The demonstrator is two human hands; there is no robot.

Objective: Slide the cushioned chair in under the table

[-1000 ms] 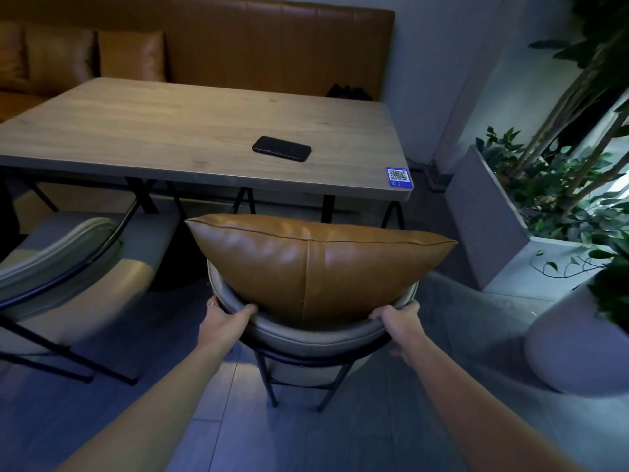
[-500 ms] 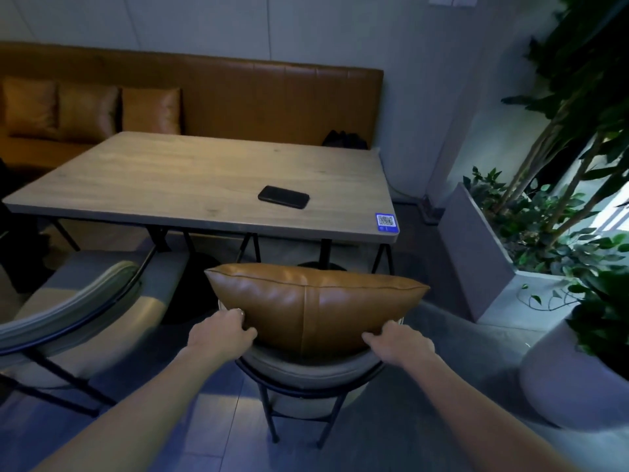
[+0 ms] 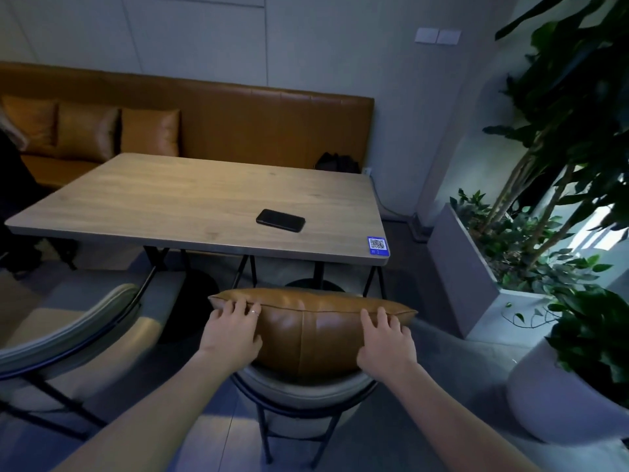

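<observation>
The cushioned chair [image 3: 301,390] has a grey padded back on a black metal frame and stands in front of me, at the near right part of the wooden table [image 3: 190,202]. A tan leather cushion [image 3: 313,332] leans against its back. My left hand [image 3: 231,332] lies flat on the cushion's left side, fingers spread up to the top seam. On the cushion's right side rests my right hand [image 3: 386,345], fingers apart as well. The seat is hidden behind the cushion; the cushion's top sits just below the table edge.
A black phone [image 3: 280,220] and a blue QR sticker [image 3: 377,245] are on the table. A second grey chair [image 3: 68,335] stands to the left. A grey planter [image 3: 459,267] and a round pot [image 3: 551,403] with plants are at the right. A tan bench [image 3: 238,124] lines the wall.
Both hands left the chair back's rim and moved up onto the cushion. The chair has gone forward toward the table, and my view has lifted.
</observation>
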